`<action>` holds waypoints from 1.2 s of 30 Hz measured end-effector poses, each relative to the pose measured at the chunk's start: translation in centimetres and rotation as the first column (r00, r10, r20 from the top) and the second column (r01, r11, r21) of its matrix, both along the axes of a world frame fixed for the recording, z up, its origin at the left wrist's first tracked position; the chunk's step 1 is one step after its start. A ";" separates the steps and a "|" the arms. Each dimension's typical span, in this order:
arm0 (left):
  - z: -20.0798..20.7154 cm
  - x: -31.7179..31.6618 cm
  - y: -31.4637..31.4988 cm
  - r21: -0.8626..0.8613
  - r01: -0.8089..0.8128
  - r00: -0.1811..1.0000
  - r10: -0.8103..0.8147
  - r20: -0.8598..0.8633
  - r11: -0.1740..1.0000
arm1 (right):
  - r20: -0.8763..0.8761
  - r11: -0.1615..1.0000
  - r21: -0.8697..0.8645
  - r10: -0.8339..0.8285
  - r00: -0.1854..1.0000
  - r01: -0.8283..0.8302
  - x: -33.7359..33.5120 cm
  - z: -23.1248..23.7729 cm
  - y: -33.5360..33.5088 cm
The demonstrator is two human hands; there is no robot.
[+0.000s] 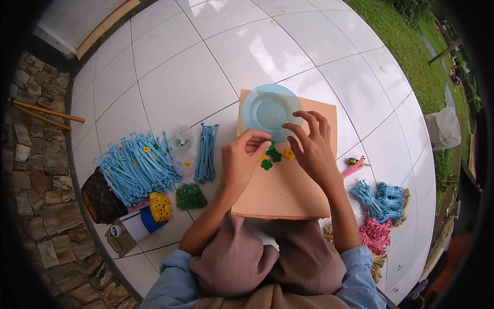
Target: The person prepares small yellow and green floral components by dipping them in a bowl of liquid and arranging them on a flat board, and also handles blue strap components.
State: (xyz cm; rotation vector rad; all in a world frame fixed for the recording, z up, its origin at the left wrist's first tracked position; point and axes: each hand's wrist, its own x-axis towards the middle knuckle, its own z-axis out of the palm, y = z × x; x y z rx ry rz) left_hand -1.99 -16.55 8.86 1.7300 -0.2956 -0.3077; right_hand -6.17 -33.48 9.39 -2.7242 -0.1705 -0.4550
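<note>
A tan board (288,193) lies in front of my knees. On it stands a pale blue plate (249,110) with small clear pieces (270,112) inside. My left hand (242,157) is closed in a pinch, with a green flower-shaped piece (271,143) at its fingertips. Just below the plate lie more green flower pieces (266,164) and a yellow flower piece (288,154). Over the plate's near right edge, my right hand (315,147) has its fingers curved and apart. Whether a tiny clear piece touches its fingertips I cannot make out.
To the left lie a big pile of light blue strips (136,167), a smaller bundle (207,154), bags of yellow (160,207) and green pieces (191,196), and a can (136,226). Rightward are a screwdriver (355,161), blue bundles (388,201) and pink bundles (375,234) on white tiles.
</note>
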 end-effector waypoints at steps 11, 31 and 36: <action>-0.1 0.4 0.5 -0.064 -0.077 0.997 0.078 0.018 0.995 | 0.077 0.986 -0.164 0.001 0.997 0.012 0.5 -1.2 0.5; 0.0 0.9 -0.2 -0.326 0.006 0.947 -0.110 -0.302 0.945 | 0.029 0.966 0.255 -0.056 0.998 0.047 -2.0 2.2 2.5; 0.3 0.9 -0.2 -0.390 -0.015 0.933 -0.127 -0.336 0.921 | 0.138 0.990 0.126 -0.081 0.987 0.063 -2.0 1.3 2.7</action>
